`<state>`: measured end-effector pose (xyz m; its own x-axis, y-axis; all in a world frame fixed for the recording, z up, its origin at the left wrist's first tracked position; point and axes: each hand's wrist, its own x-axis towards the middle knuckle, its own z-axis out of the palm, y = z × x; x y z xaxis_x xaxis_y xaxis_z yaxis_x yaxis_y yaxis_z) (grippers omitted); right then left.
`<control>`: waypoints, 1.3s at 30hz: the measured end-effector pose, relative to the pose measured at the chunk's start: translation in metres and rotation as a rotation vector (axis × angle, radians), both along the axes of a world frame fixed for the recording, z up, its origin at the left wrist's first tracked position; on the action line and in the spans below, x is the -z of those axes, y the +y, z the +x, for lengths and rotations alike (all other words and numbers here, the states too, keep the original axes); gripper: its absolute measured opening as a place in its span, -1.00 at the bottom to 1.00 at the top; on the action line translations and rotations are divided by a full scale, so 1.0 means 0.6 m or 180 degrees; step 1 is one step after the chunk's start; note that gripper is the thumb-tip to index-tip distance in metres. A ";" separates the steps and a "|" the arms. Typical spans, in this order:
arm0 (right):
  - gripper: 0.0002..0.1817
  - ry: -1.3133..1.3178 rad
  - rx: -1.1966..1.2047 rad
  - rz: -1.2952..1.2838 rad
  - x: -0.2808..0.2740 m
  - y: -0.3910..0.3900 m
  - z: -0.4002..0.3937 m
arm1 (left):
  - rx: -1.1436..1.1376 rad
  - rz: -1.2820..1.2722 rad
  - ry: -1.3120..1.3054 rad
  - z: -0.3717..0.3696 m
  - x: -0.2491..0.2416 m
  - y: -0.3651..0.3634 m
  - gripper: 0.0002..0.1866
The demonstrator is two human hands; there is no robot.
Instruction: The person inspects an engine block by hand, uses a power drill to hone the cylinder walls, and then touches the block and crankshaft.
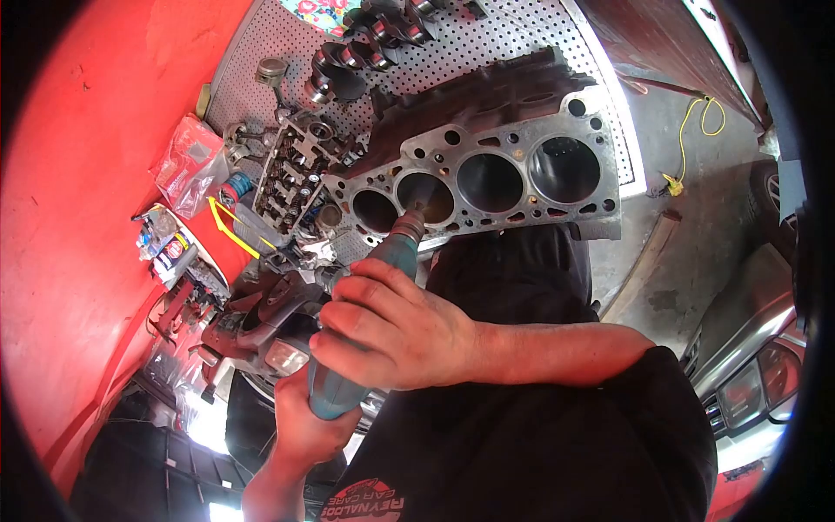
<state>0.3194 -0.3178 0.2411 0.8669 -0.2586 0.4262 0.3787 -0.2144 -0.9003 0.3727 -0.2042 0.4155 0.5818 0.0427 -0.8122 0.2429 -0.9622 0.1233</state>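
Note:
A teal power drill [398, 252] is held at a slant, its front end pointing up towards the metal engine block [487, 139]. The shaft at its front reaches into the second cylinder bore [435, 187] from the left; what is on the end is hidden in the dark bore. My right hand [391, 322] crosses over from the right, fingers wrapped around the drill's body. Lower down, my left hand [313, 413] is closed around the drill's rear part. Several large round bores open in the block's flat face.
The block rests on a perforated metal table [252, 52] with a crankshaft [374, 48], a cylinder head [291, 174] and pistons [271, 70]. A red wall [87, 174] stands left. On the floor to the right lie a wooden plank [644, 261] and yellow cord [684, 143]; a car [748, 383] is lower right.

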 end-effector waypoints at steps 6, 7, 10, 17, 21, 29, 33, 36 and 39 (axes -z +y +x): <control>-0.58 -0.0001 -0.0059 0.0091 -0.015 -0.004 0.006 | -0.0244 0.0039 0.0048 -0.001 -0.015 0.004 -0.71; -0.58 0.0003 -0.0057 0.0119 -0.013 -0.005 0.007 | -0.0233 0.0028 0.0054 0.000 -0.013 0.004 -0.71; -0.56 0.0018 -0.0051 0.0155 -0.003 -0.009 0.008 | -0.0154 0.0004 0.0053 0.006 0.001 -0.002 -0.71; -0.53 0.0052 -0.0114 0.0023 0.022 -0.006 0.002 | -0.0044 -0.0043 0.0079 0.007 0.026 -0.003 -0.74; -0.54 0.0046 -0.0115 0.0118 0.029 -0.009 0.005 | 0.0016 -0.0049 0.0046 0.006 0.036 -0.001 -0.75; -0.55 0.0081 -0.0163 0.0115 0.039 -0.008 0.000 | -0.0046 -0.0041 0.0023 0.003 0.047 -0.008 -0.73; -0.56 0.0041 -0.0115 0.0123 0.018 -0.009 0.001 | 0.0001 -0.0126 -0.0056 -0.001 0.027 -0.004 -0.71; -0.55 0.0007 -0.0079 0.0151 0.000 -0.007 0.003 | -0.0053 -0.0061 -0.0046 -0.005 0.004 -0.002 -0.69; -0.54 -0.0006 -0.0068 0.0136 -0.014 -0.012 0.005 | -0.0050 -0.0039 -0.0072 -0.006 -0.012 -0.003 -0.69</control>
